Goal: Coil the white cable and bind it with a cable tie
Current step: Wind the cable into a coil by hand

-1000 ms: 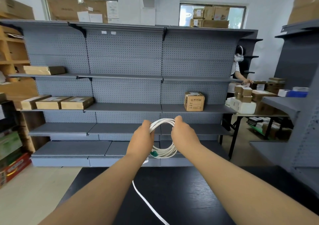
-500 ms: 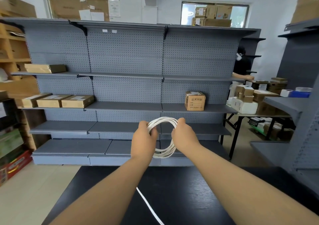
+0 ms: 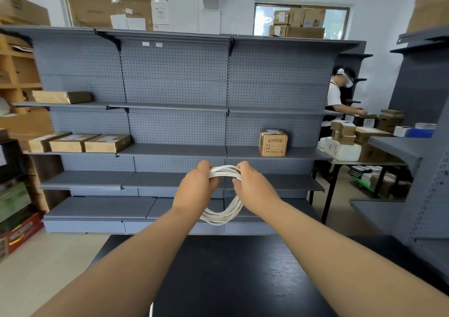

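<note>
The white cable (image 3: 222,216) is wound into a coil of several loops, held up in the air above the far edge of the black table (image 3: 230,275). My left hand (image 3: 196,188) grips the coil's upper left side. My right hand (image 3: 252,185) grips its upper right side. The lower part of the coil hangs between my wrists. A short bit of loose white cable (image 3: 151,310) shows at the bottom edge beside my left forearm. No cable tie is visible.
A grey pegboard shelving unit (image 3: 177,93) stands behind the table, with cardboard boxes (image 3: 272,142) on its shelves. To the right are another grey rack (image 3: 422,146) and a table of boxes (image 3: 352,144), where a person (image 3: 337,98) works.
The loose tail that ran down across the table has been drawn up; only a short bit remains at the bottom edge. The coil has grown and both hands shifted closer together at its top.
</note>
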